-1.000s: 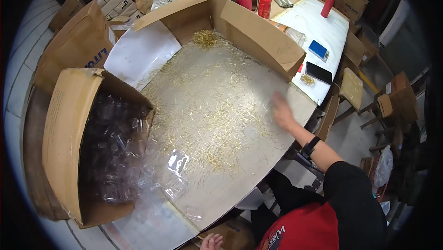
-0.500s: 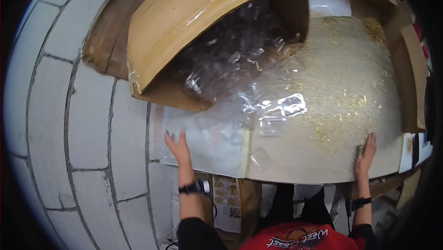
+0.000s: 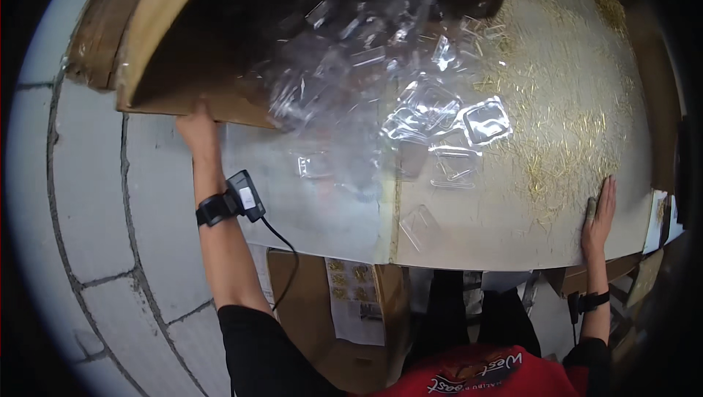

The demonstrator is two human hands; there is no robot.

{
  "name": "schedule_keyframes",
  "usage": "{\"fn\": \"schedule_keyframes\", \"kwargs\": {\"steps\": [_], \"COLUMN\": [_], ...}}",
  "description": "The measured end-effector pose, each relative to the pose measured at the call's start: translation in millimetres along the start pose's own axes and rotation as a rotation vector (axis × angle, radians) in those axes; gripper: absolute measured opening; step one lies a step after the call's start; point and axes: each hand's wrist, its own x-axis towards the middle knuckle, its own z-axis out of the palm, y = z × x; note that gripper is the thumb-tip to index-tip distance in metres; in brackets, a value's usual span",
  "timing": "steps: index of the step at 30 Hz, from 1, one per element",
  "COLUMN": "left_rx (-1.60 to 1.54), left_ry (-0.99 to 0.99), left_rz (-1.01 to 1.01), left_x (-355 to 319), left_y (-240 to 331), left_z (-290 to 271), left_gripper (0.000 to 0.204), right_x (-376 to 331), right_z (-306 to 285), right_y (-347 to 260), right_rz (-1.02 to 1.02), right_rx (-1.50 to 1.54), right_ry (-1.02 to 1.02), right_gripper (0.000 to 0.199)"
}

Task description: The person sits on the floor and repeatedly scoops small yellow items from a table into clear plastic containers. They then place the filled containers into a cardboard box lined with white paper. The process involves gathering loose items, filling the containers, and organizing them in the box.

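Observation:
My left hand (image 3: pixel 198 127) grips the lower edge of a large cardboard box (image 3: pixel 209 95), its thumb on the inner side and its other fingers hidden behind. The box lies tilted with its mouth facing the table. Clear plastic cases (image 3: pixel 366 56) fill that mouth and spill onto the tabletop, some blurred by motion. My right hand (image 3: pixel 599 223) rests flat at the table's right front, fingers stretched out and holding nothing. Just beyond it are many loose thin gold-coloured metal pieces (image 3: pixel 556 170), too small to name.
A single clear case (image 3: pixel 419 228) lies near the front edge. A denser gold heap (image 3: pixel 611 12) is at the far right. Below the table stands an open carton (image 3: pixel 300 291) beside a sheet with gold samples (image 3: pixel 351 283). A white block wall (image 3: pixel 88 199) borders the left.
My left hand has moved left and away from me, and has taken hold of the box edge. The box has shifted left, with more cases on the table. My right hand stays on the tabletop.

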Motion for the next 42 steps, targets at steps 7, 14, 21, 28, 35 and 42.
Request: {"fn": "schedule_keyframes", "kwargs": {"steps": [7,14,21,28,35,42], "left_rx": [0.222,0.214,0.365,-0.397,-0.773,-1.141], "left_ry": [-0.349,-0.539,-0.529,-0.480,-0.668,-1.104], "left_rz": [-0.182,0.181,0.186,-0.164,-0.237,-0.470], "left_x": [-111.8,-327.8,-347.8,-409.6,-595.8,-645.4], "left_y": [-13.5,71.3,25.1,76.4,94.4,71.6], "left_z": [-8.5,55.1,101.0,73.0,69.5,52.4], "left_gripper": [0.027,0.016,0.015,0.007,0.008,0.039], "right_x": [-1.6,-10.8,-24.3,-29.5,-176.6,-239.0], "right_z": [-3.2,-25.9,-37.3,-17.2,-60.3,-39.4], "right_y": [-4.6,-9.2,-65.3,-72.8,-73.1,-77.4], "right_rz": [0.007,-0.059,-0.500,-0.536,-0.321,-0.350], "right_rx": [0.097,0.506,0.337,0.422,1.151,1.090], "right_ry": [-0.010,0.034,-0.304,0.063,-0.145,-0.158], "right_gripper": [0.053,0.058,0.061,0.047,0.037,0.018]}}
